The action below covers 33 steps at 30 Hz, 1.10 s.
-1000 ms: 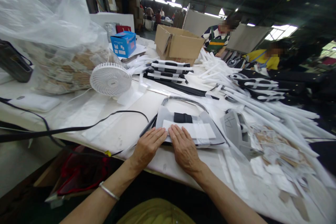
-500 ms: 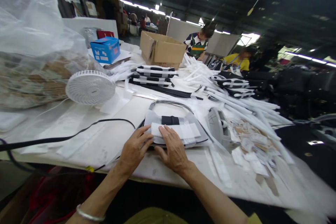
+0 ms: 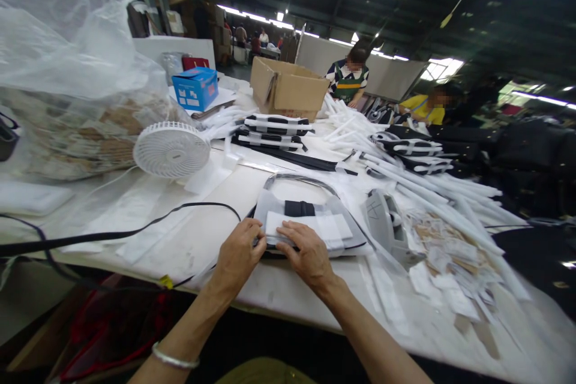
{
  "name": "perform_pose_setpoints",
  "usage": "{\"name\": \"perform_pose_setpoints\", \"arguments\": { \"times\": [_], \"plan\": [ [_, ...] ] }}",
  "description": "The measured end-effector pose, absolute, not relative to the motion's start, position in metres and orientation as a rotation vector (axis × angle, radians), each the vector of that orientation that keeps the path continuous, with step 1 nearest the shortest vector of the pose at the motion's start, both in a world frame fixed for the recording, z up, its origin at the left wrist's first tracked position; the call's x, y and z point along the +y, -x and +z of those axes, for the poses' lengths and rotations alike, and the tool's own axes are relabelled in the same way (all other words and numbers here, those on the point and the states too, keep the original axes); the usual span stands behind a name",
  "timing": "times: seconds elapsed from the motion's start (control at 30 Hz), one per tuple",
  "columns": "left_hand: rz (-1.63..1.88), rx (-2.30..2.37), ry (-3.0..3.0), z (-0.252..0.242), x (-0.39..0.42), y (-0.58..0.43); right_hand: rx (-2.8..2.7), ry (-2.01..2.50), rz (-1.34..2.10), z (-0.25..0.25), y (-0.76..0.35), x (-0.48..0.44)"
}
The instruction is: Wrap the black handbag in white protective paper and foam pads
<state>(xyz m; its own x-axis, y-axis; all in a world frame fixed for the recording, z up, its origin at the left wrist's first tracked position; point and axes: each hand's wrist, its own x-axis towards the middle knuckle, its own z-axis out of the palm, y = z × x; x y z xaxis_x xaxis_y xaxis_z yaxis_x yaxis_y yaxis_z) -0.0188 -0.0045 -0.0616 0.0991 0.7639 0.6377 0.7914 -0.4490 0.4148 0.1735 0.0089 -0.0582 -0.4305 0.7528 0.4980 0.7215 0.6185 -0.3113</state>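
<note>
A grey bag-like piece (image 3: 355, 229) with a thin looped handle (image 3: 306, 179) lies flat near the table's front edge. Across it is a folded white sheet (image 3: 333, 227), with a black strap piece (image 3: 299, 209) just behind. My left hand (image 3: 240, 249) is at the sheet's left end, fingers curled and pressed together; what they pinch, if anything, is hidden. On the sheet's front part rest the fingers of my right hand (image 3: 308, 252), stretched out, with the thumb near the front edge.
A white fan (image 3: 171, 150) and a plastic bag (image 3: 90, 126) stand left. Behind are a blue box (image 3: 195, 89), a cardboard box (image 3: 288, 87) and wrapped black straps (image 3: 276, 126). A grey tape dispenser (image 3: 382, 219) and white tubes (image 3: 423, 180) lie right. A person (image 3: 348, 75) stands across the table.
The view has shifted, so the scene sits a little further right. My left hand's fingers have drawn in from spread to curled at the sheet's left end. My right hand stays on the sheet.
</note>
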Motion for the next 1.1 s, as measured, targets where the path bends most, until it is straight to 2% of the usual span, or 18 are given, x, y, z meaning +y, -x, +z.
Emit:
{"name": "perform_pose_setpoints", "arguments": {
  "times": [0.13, 0.3, 0.43, 0.63, 0.83, 0.97, 1.1],
  "plan": [
    [-1.024, -1.455, 2.248, -0.057, -0.017, 0.02, -2.228, 1.093, -0.022, -0.064, -0.171, 0.006],
    [-0.99, -1.173, 2.347, -0.056, -0.027, 0.018, -2.143, 1.094, 0.073, -0.067, -0.171, 0.002],
    [-0.964, -1.296, 2.345, -0.067, -0.03, 0.014, -2.042, 1.259, 0.212, -0.061, -0.17, 0.009],
    [-0.952, -1.329, 2.325, -0.074, -0.031, 0.014, -2.368, 1.411, 0.0, -0.044, -0.163, 0.03],
    [-1.001, -1.349, 2.286, -0.081, -0.031, 0.014, -2.388, 1.282, -0.231, -0.05, -0.158, 0.023],
    [-1.036, -1.374, 2.29, -0.085, -0.03, 0.013, -2.186, 1.124, -0.17, -0.064, -0.16, 0.012],
    [-1.054, -1.381, 2.297, -0.089, -0.031, 0.013, -2.235, 1.013, -0.138, -0.07, -0.165, 0.007]
  ]
}}
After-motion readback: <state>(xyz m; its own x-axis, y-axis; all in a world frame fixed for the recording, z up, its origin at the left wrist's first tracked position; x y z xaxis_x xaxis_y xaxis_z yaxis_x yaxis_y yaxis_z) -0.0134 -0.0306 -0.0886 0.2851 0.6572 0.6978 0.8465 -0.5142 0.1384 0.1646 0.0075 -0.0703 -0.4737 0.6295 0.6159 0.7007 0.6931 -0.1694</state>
